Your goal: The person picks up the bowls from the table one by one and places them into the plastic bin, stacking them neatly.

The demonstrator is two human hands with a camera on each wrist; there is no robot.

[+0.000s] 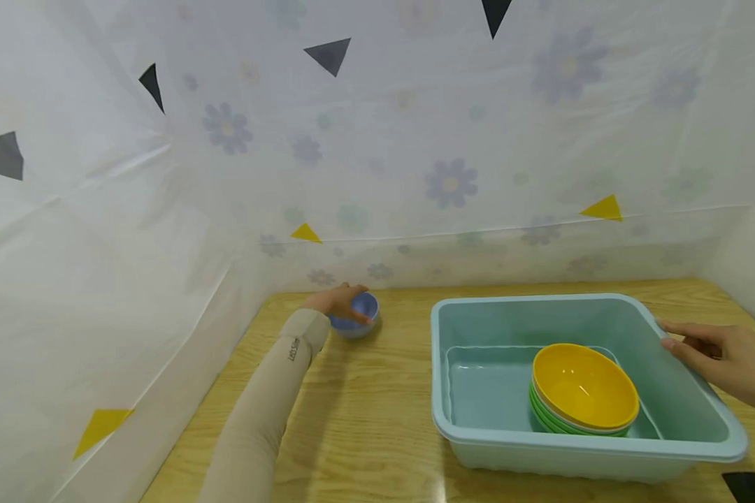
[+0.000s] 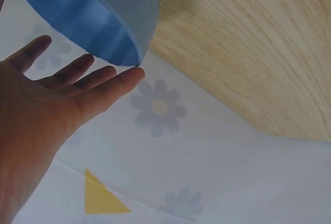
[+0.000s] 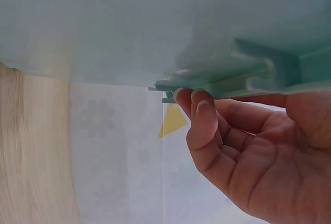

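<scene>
A small blue bowl (image 1: 360,316) stands at the far left of the wooden table (image 1: 365,412), close to the curtain. My left hand (image 1: 336,301) reaches over its near side. In the left wrist view the left hand (image 2: 62,94) has straight, spread fingers, and the index tip touches the rim of the blue bowl (image 2: 93,12). My right hand (image 1: 720,353) grips the right rim of a pale green plastic tub (image 1: 541,302). In the right wrist view the right hand (image 3: 243,146) curls its fingers under the lip of the tub (image 3: 155,27). In the tub a yellow bowl (image 1: 581,384) sits nested on green bowls (image 1: 541,418).
A white flowered plastic curtain (image 1: 415,175) with yellow and black triangles encloses the table at the back and left. A black object (image 1: 749,485) shows at the bottom right corner. Bare tabletop lies between the blue bowl and the tub.
</scene>
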